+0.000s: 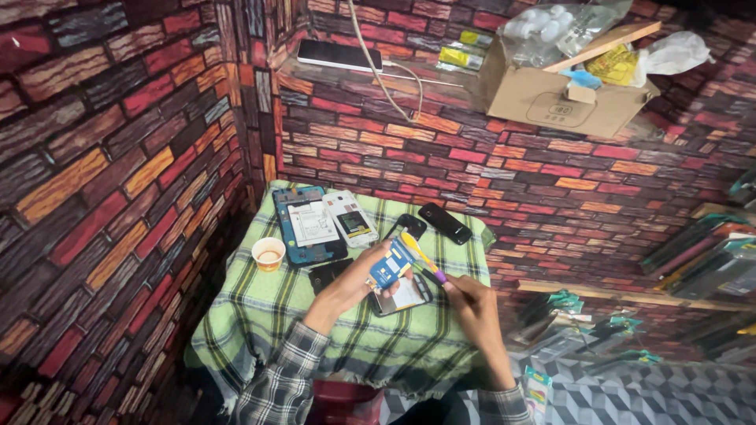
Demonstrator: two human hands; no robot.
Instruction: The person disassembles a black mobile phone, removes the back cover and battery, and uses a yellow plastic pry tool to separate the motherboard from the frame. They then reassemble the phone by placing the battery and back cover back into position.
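My left hand (pixel 352 285) holds a small blue part (pixel 387 270) above an opened phone (pixel 403 296) that lies on a green checked cloth (pixel 260 303) over a small table. In my right hand (pixel 470 303) is a thin tool with a yellow and purple handle (pixel 422 257), its tip pointing up and left beside the blue part. Both sleeves are checked. Whether the tool touches the blue part is not clear.
On the cloth lie an opened tablet (pixel 305 224), a white phone (pixel 352 218), two dark phones (pixel 445 223), a dark piece (pixel 327 274) and a small paper cup (pixel 268 253). Brick-patterned walls surround the table. A shelf above holds a cardboard box (pixel 543 94) and a flat device (pixel 339 55).
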